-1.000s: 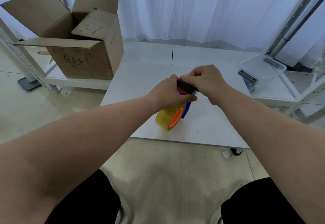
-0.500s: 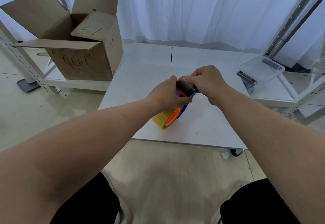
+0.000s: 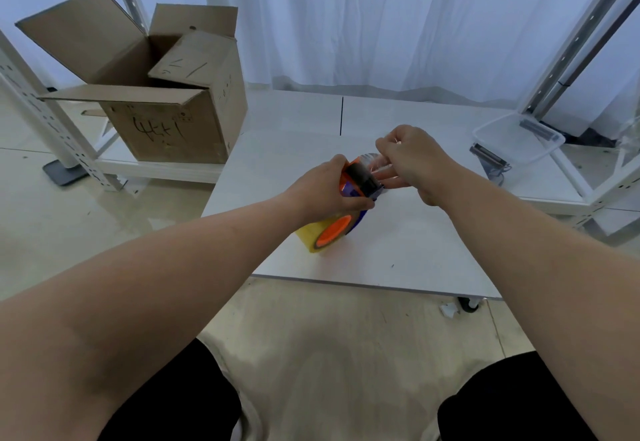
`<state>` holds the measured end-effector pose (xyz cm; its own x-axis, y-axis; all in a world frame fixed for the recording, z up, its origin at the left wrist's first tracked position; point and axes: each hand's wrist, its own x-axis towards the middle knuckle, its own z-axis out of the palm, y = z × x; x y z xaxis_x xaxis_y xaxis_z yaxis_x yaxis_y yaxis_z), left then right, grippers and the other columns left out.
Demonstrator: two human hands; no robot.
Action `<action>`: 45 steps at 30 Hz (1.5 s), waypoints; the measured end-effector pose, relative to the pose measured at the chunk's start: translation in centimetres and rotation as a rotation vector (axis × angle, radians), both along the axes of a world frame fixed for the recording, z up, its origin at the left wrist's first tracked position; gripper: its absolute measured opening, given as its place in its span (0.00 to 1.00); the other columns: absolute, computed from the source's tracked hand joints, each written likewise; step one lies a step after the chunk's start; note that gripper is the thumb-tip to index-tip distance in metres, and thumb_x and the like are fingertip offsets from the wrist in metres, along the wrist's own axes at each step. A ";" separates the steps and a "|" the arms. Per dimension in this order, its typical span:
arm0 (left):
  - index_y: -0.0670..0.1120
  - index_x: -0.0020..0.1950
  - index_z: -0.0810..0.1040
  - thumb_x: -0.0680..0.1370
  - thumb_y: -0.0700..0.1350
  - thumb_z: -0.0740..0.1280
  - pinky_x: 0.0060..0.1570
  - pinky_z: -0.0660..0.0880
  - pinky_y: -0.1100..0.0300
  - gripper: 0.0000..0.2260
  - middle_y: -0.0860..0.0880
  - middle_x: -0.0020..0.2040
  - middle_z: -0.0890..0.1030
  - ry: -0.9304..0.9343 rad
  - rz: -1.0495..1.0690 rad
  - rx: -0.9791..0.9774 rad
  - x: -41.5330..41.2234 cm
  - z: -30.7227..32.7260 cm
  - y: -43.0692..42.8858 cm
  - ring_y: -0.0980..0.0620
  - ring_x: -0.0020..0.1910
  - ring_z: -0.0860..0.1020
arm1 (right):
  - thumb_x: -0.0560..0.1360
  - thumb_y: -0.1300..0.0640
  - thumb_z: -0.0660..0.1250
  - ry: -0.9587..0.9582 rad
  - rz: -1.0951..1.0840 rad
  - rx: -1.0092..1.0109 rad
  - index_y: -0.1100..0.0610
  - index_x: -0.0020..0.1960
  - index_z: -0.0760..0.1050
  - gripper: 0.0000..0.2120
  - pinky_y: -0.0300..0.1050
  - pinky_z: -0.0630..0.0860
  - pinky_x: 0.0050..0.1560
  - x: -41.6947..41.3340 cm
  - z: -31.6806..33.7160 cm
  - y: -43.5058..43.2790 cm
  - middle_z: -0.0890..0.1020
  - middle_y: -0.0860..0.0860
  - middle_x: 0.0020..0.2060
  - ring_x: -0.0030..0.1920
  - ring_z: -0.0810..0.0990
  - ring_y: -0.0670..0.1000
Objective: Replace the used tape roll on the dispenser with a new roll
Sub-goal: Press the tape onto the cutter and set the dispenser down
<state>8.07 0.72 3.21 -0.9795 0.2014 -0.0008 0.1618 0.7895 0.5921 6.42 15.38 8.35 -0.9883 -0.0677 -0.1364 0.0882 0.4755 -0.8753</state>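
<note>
Pulled back from the dispenser, my right hand now pinches a clear tape strip; my left hand grips the dispenser, roll on the table.

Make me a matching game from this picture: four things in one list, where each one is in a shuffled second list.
Things:
1. cardboard box
2. tape roll
3. clear tub
4. left hand

Places:
A. far right on the shelf
B. gripping the dispenser
C. far left, flaps open
D. on the dispenser, over the table

Pairs: 1-C, 2-D, 3-A, 4-B
</note>
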 end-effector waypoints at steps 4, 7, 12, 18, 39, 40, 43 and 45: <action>0.49 0.68 0.62 0.64 0.57 0.77 0.51 0.73 0.56 0.38 0.49 0.61 0.71 -0.153 -0.071 -0.095 0.4 -0.1 -1.0 0.48 0.55 0.72 | 0.80 0.58 0.56 -0.016 -0.025 -0.006 0.59 0.52 0.68 0.06 0.48 0.81 0.43 -0.1 0.0 0.6 0.81 0.62 0.50 0.45 0.82 0.58; 0.51 0.71 0.58 0.67 0.54 0.75 0.47 0.74 0.57 0.38 0.47 0.61 0.74 -0.177 -0.085 -0.174 0.5 -0.6 -1.4 0.49 0.50 0.73 | 0.80 0.58 0.56 -0.031 -0.052 -0.037 0.60 0.53 0.68 0.07 0.46 0.80 0.41 -0.2 0.0 1.4 0.81 0.63 0.52 0.44 0.81 0.57; 0.52 0.72 0.58 0.70 0.52 0.74 0.43 0.70 0.58 0.36 0.47 0.60 0.75 -0.173 -0.091 -0.174 0.2 -0.5 -1.3 0.50 0.48 0.72 | 0.80 0.59 0.56 -0.067 -0.081 -0.106 0.60 0.53 0.69 0.05 0.43 0.80 0.34 0.0 -0.1 1.9 0.81 0.63 0.52 0.39 0.82 0.54; 0.50 0.72 0.59 0.67 0.57 0.75 0.52 0.70 0.59 0.40 0.48 0.68 0.68 -0.152 -0.052 0.020 -0.1 0.1 -0.5 0.50 0.60 0.70 | 0.80 0.58 0.57 -0.055 -0.092 -0.117 0.58 0.50 0.69 0.04 0.44 0.80 0.35 0.1 -0.2 1.5 0.81 0.63 0.52 0.39 0.82 0.54; 0.45 0.59 0.70 0.67 0.62 0.72 0.41 0.69 0.59 0.30 0.51 0.49 0.73 0.125 0.005 -0.108 -0.1 1.1 -0.1 0.51 0.45 0.72 | 0.77 0.60 0.62 0.118 -0.077 0.001 0.60 0.44 0.71 0.04 0.47 0.82 0.45 0.3 0.1 0.0 0.82 0.56 0.41 0.43 0.83 0.55; 0.45 0.59 0.71 0.67 0.62 0.72 0.41 0.70 0.59 0.29 0.50 0.49 0.73 0.126 -0.006 -0.105 0.0 1.1 -0.1 0.51 0.45 0.73 | 0.77 0.60 0.61 0.114 -0.078 -0.003 0.59 0.43 0.71 0.05 0.47 0.82 0.44 0.3 0.1 0.1 0.82 0.57 0.40 0.41 0.83 0.55; 0.45 0.59 0.71 0.66 0.61 0.73 0.45 0.73 0.57 0.30 0.49 0.51 0.74 0.128 -0.028 -0.051 0.2 0.7 0.0 0.50 0.47 0.73 | 0.78 0.61 0.60 0.072 -0.084 -0.044 0.59 0.44 0.70 0.05 0.50 0.83 0.43 0.4 0.2 0.2 0.82 0.58 0.41 0.39 0.83 0.56; 0.45 0.60 0.71 0.66 0.60 0.73 0.45 0.70 0.59 0.30 0.51 0.51 0.73 0.128 -0.025 0.009 0.4 0.5 -0.1 0.51 0.48 0.72 | 0.78 0.61 0.59 0.030 -0.080 -0.079 0.61 0.48 0.70 0.04 0.50 0.83 0.41 0.5 0.3 0.3 0.82 0.59 0.43 0.39 0.84 0.57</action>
<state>8.43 0.60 3.67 -0.9662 0.2250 0.1257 0.2559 0.7793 0.5720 6.88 15.67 8.62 -0.9946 0.0024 -0.1039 0.0963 0.3977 -0.9125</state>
